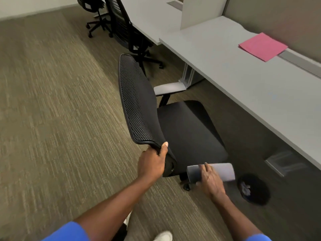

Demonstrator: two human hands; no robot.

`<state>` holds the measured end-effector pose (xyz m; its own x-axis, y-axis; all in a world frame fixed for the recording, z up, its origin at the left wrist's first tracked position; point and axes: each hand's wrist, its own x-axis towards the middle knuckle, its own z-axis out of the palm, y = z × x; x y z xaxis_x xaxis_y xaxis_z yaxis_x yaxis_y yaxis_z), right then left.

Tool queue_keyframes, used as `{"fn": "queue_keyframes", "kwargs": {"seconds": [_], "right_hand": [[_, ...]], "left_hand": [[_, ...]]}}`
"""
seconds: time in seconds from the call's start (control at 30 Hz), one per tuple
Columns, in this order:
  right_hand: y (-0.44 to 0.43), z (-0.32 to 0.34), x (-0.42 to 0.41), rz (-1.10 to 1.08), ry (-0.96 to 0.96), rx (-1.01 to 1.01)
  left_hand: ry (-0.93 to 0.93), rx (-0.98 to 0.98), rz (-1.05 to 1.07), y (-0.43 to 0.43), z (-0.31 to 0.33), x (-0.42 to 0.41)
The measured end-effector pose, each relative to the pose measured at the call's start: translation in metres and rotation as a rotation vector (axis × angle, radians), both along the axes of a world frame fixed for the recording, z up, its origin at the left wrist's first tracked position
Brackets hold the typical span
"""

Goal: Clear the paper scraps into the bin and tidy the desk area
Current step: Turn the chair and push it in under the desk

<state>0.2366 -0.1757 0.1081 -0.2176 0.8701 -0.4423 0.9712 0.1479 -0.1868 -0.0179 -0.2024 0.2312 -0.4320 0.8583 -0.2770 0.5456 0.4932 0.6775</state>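
Note:
A black mesh-backed office chair (182, 122) stands in front of the grey desk (243, 80), turned side-on. My left hand (153, 162) grips the near corner of the chair's backrest. My right hand (211, 181) lies on the chair's near grey armrest (224, 172), fingers spread over it. A round black bin (258, 186) sits on the floor under the desk edge at the lower right, with crumpled paper scraps (245, 187) inside. A pink folder (263, 46) lies flat on the desk near the partition.
Two more black office chairs (125, 28) stand further along the desk row at the top. Carpet (60, 110) fills the left side. Metal desk legs (190, 75) stand behind the chair. My white shoe (164, 236) shows at the bottom.

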Motion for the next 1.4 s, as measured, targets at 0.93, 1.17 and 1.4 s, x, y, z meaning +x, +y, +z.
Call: {"fn": "queue_keyframes", "kwargs": {"seconds": [0.93,1.17,1.4], "right_hand": [[-0.021,0.183,-0.282,-0.673,0.182,0.934],[-0.011,0.180,-0.274,-0.760,0.103,1.032],[0.016,0.181,-0.246,-0.768,0.112,1.087]], "left_hand": [[0.260,0.467,-0.683,0.217,0.079,-0.279],[0.397,0.625,-0.850,0.258,0.059,-0.269],[0.461,0.786,-0.783,0.278,0.050,-0.244]]}}
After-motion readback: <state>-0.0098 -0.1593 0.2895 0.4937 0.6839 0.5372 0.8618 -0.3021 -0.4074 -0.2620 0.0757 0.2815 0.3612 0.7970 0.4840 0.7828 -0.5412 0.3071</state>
